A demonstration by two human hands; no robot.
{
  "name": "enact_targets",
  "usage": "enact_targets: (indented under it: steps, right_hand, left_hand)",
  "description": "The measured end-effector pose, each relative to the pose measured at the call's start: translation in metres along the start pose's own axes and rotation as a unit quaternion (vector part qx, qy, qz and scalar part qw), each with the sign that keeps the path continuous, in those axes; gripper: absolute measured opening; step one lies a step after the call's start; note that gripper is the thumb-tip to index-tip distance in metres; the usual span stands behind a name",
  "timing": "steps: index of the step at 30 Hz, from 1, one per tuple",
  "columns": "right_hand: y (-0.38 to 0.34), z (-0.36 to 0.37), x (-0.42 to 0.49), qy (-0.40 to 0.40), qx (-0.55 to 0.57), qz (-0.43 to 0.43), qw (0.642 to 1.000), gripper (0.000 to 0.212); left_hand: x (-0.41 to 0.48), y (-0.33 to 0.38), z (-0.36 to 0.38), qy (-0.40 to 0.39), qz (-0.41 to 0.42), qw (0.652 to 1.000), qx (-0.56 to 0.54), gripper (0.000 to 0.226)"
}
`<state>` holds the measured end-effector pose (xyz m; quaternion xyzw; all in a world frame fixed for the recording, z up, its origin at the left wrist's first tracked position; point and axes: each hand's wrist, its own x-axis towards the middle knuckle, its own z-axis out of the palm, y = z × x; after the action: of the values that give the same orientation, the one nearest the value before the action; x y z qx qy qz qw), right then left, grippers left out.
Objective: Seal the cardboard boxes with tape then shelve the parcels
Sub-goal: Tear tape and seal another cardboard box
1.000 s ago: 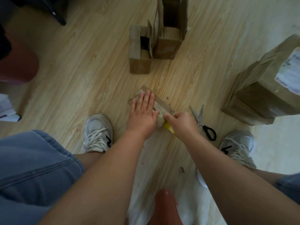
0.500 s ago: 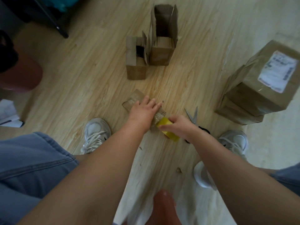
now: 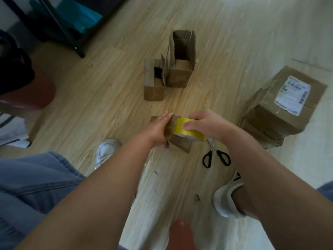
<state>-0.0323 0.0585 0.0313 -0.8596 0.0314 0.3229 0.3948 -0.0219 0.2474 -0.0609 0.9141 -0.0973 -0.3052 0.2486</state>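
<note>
Now tips small brown cardboard box [image 3: 180,145] up on edge.
Clamps left hand [image 3: 156,129] on its side, right hand [image 3: 207,123] round yellow tape roll [image 3: 188,131]; taping next face, probably.

No wording is coming through clearly. A white shipping label [image 3: 292,94] is lying on top of the taped parcel [image 3: 266,121] at the right, its dark printed lines, possibly a barcode, blurring beyond reading.

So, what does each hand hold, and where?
Right hand: yellow tape roll, by its outer rim. Left hand: small brown cardboard box, by its left side.
</note>
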Motion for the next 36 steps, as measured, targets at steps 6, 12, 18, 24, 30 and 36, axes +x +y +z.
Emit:
enact_targets:
  steps: [6,12,18,24,30,36]
  right_hand:
    - [-0.009,-0.001,0.003,-0.003,-0.036,-0.016,0.999,0.021]
    - [-0.012,-0.006,0.006,-0.023,-0.047,-0.008,0.999,0.039]
    - [0.003,0.0,0.009,0.015,0.026,0.023,0.999,0.037]
    - [0.038,0.013,0.009,0.07,-0.076,0.085,0.991,0.056]
    - [0.042,0.01,0.005,0.037,-0.002,0.062,0.997,0.048]
    - [0.061,0.013,0.01,0.072,-0.136,0.105,0.983,0.05]
  left_hand:
    - [-0.007,0.017,0.0,0.049,0.044,0.99,0.124,0.125]
    - [-0.006,0.004,-0.008,0.051,0.031,0.996,0.068,0.121]
    - [-0.014,-0.003,-0.017,0.046,0.011,0.999,0.008,0.123]
    - [-0.018,-0.011,-0.024,0.03,-0.011,0.999,-0.025,0.121]
    - [-0.02,-0.014,-0.026,0.032,-0.02,0.998,-0.053,0.121]
    - [-0.014,-0.008,-0.013,0.02,-0.014,0.995,-0.096,0.122]
